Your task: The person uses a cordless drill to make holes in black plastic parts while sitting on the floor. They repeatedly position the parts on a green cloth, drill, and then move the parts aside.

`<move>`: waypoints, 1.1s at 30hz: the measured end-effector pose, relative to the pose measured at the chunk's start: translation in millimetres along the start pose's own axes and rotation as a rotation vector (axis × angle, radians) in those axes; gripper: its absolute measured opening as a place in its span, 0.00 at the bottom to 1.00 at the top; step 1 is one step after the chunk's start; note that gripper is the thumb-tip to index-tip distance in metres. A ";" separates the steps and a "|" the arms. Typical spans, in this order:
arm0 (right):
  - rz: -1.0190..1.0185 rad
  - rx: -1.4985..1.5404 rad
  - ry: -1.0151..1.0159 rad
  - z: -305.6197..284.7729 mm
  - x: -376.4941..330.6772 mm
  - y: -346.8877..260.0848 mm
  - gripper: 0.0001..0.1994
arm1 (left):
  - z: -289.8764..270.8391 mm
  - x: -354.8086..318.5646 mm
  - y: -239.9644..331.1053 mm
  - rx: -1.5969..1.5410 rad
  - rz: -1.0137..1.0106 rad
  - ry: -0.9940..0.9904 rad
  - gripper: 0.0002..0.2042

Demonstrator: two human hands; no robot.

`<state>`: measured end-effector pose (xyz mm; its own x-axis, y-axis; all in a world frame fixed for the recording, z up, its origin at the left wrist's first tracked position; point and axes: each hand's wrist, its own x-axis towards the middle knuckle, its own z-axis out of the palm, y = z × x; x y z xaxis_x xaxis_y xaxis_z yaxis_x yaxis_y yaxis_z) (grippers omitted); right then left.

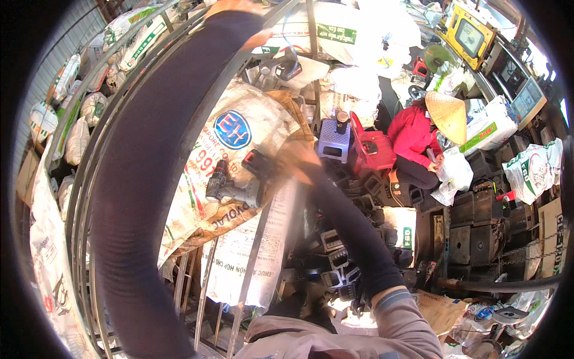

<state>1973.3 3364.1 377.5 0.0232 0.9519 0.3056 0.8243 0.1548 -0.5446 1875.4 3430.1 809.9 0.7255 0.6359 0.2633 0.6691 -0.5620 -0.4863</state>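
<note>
My left arm in a dark sleeve reaches up to the top edge, beside a metal rail. My left hand shows only in part there; whether it grips the rail is hidden. My right hand is smeared by motion beside a cordless drill, near its red and black battery. The drill lies on a dirty printed sack spread over the metal frame. Whether my right fingers hold anything is too blurred to tell.
A person in a red top and conical hat sits to the right, holding a white plastic bag. Near them are a red chair and blue stool. Several black moulded parts cover the floor below my right arm.
</note>
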 end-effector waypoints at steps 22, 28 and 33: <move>0.029 -0.396 0.353 -35.1 323.7 121.3 0.15 | 19.6 -58.2 0.5 -0.601 -0.415 -0.211 0.19; -0.090 -0.579 0.459 -3.4 405.3 146.5 0.16 | 21.9 -62.4 -3.2 -0.637 -0.344 -0.226 0.24; -0.001 -0.553 0.500 19.1 467.1 173.7 0.11 | 19.9 -61.9 -1.2 -0.467 -0.279 -0.219 0.36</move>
<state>2116.5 3840.7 410.7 0.1685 0.6974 0.6966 0.9857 -0.1260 -0.1122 1826.5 3401.9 777.6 0.4949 0.8598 0.1257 0.8661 -0.4998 0.0088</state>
